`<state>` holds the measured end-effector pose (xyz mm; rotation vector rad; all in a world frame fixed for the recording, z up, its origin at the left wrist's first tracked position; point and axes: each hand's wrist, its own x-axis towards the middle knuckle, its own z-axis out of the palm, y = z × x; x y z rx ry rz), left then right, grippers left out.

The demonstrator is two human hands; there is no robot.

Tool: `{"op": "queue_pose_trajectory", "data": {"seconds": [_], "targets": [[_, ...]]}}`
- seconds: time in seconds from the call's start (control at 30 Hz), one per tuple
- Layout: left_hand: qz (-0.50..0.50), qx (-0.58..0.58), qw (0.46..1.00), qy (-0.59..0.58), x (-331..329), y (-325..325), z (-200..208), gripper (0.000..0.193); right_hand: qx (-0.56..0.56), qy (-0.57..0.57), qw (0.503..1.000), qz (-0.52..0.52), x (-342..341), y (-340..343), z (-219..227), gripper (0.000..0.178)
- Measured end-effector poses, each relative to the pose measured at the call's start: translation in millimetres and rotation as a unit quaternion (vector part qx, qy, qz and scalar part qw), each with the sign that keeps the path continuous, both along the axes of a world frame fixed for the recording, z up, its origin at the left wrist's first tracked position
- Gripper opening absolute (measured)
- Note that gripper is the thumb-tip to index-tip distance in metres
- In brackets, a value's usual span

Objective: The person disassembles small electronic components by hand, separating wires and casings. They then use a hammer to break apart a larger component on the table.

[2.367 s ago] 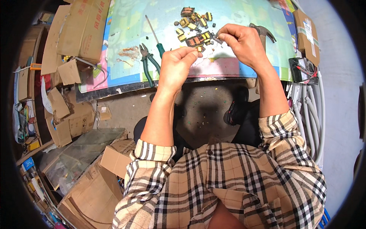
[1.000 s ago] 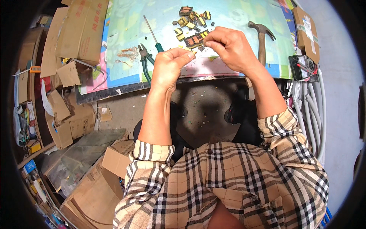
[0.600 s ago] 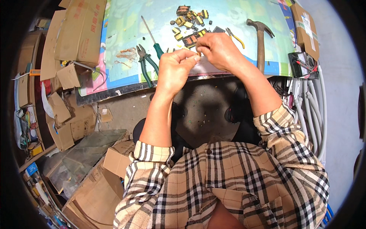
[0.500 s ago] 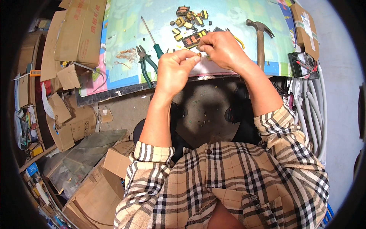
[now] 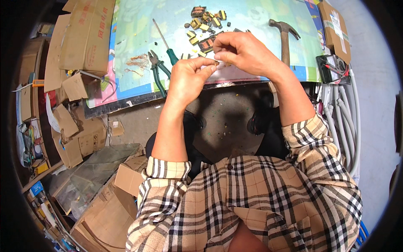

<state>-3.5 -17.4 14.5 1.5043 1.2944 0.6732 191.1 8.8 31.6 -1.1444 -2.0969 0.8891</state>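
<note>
Above the near edge of the table, my left hand (image 5: pixel 188 82) pinches a small copper-coloured piece (image 5: pixel 217 64) between thumb and forefinger. My right hand (image 5: pixel 247 52) meets it from the other side, its thumb and fingers pressed together at the same piece; what they grip is too small to name. Just beyond both hands lies a heap of small black-and-yellow components (image 5: pixel 205 22), some with copper windings, partly covered by my right fingers. Green-handled cutting pliers (image 5: pixel 156 72) and a screwdriver (image 5: pixel 168 50) rest left of my left hand.
A claw hammer (image 5: pixel 285 42) lies right of my right hand. Tangled copper wire (image 5: pixel 137 61) sits left of the pliers. Cardboard boxes (image 5: pixel 86 38) crowd the table's left side. At the right edge are a meter with leads (image 5: pixel 331 69) and grey tubes (image 5: pixel 343 113).
My hands stay together at the small piece while my right hand shifts slightly left and its fingers tilt. A yellow handle seen beyond my right hand is now hidden. The view shifts slightly.
</note>
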Motion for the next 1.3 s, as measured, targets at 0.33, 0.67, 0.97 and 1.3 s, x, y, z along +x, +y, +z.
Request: {"op": "queue_pose_trajectory", "data": {"seconds": [0.33,0.67,0.97,1.3], "targets": [[0.110,-0.123,0.964,-0.206,-6,5,1,0.014,-0.228,0.135,0.964,0.000,-6,-2,-5,0.015],[0.087,0.037,0.995,-0.044,-18,9,1,0.015,0.053,0.051,0.997,-0.011,2,7,-26,0.014],[0.114,-0.091,0.949,-0.281,-7,3,6,0.018,-0.226,0.226,0.947,-0.019,-18,2,-27,0.015],[0.175,-0.083,0.964,-0.183,-4,6,9,0.015,-0.217,0.194,0.957,0.008,-20,0,-24,0.013]]}}
